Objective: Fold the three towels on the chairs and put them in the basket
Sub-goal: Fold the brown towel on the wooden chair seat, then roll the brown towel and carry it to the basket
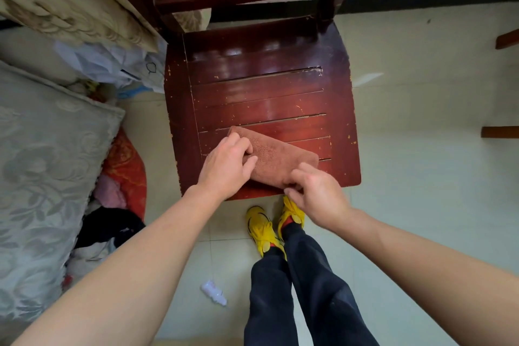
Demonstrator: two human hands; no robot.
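Neatly folded brown towel [276,159], slightly askew

Both your bare forearms reach forward and down, converging. Your left hand [224,166] lies palm-down, fingers curled and thumb spread — pressing flat. Your right hand [317,194] sits just beside it, lower and nearer you, fingers bent in a pinch, slightly blurred.
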